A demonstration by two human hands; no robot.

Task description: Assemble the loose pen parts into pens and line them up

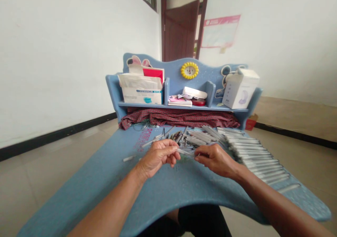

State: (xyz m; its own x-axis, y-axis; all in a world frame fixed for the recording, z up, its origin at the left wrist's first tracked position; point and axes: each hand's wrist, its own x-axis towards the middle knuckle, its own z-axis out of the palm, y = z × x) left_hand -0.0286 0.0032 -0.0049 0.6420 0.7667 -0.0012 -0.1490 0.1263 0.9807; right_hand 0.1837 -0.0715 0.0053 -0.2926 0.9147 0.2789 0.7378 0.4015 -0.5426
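Note:
My left hand (161,155) pinches one end of a clear pen barrel (185,153) between thumb and fingers. My right hand (216,158) is closed at the barrel's other end, its fingertips partly hidden. The barrel lies nearly level between them, just over the table. Beyond my hands is a loose heap of clear barrels (201,137) mixed with dark, thin parts too blurred to name. To the right, several assembled-looking clear pens (259,156) with dark ends lie side by side in a long row. One more pen (289,188) rests at the near end of that row.
A small whitish piece (129,158) lies left of my hands on the blue table (105,188). At the back, a crumpled checked cloth (181,117) sits under a blue shelf (184,107) bearing a mask box (142,93), notebooks (180,101) and a white carton (240,89).

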